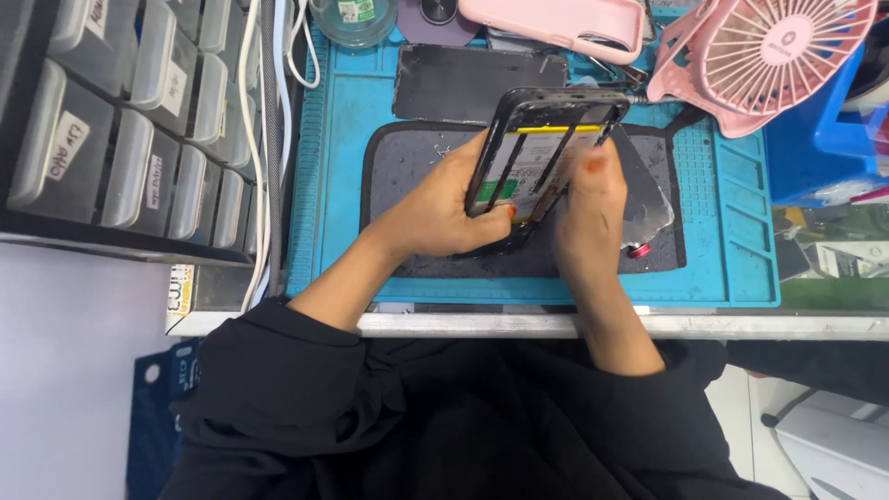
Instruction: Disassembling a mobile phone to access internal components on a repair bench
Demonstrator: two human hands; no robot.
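Note:
An opened phone [542, 139] with a black frame, its battery and inner parts showing, is held tilted above a dark grey mat [398, 157]. My left hand [435, 208] grips the phone's left side and lower end. On the phone's right side, my right hand [588, 208] is closed around a thin tool [607, 134] whose tip reaches the frame's upper right edge. The phone's lower end is hidden behind both hands.
A blue work mat [343, 120] covers the bench, with a dark phone panel [477, 81] at its far side. A pink fan [769, 51] and a pink phone case [556, 18] lie at the back right. Grey drawer bins [120, 120] stand at left. A small red part [639, 250] rests near my right hand.

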